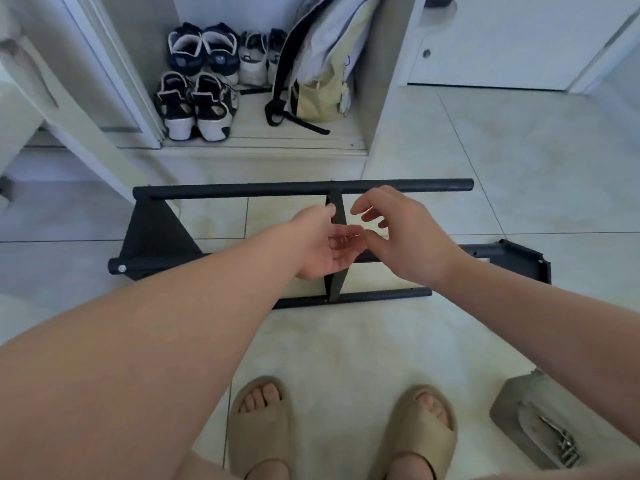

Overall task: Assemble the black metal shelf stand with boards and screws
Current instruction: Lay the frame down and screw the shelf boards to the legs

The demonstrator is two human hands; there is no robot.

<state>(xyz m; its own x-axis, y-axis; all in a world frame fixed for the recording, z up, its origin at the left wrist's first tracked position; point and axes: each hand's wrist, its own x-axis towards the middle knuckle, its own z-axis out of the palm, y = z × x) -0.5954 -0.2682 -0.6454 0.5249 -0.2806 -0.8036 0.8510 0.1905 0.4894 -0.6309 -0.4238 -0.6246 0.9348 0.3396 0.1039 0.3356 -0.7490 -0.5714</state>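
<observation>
Three black tubes of the shelf stand (301, 188) lie flat on the tiled floor (519, 150) at twelve o'clock from my slippers (259, 427), joined by a narrow cross bracket (335, 289). My left hand (322, 247) hovers palm-up over it, grip released, with a small glinting piece (346, 239) on the fingers, too blurred to name. My right hand (405, 237) is just at its three o'clock, thumb and forefinger nearly meeting; I cannot tell whether that grip holds anything. At four o'clock a grey tray (519, 410) carries screws (564, 448). Shoes (197, 98) and a bag (318, 88) stand farther off at twelve.
</observation>
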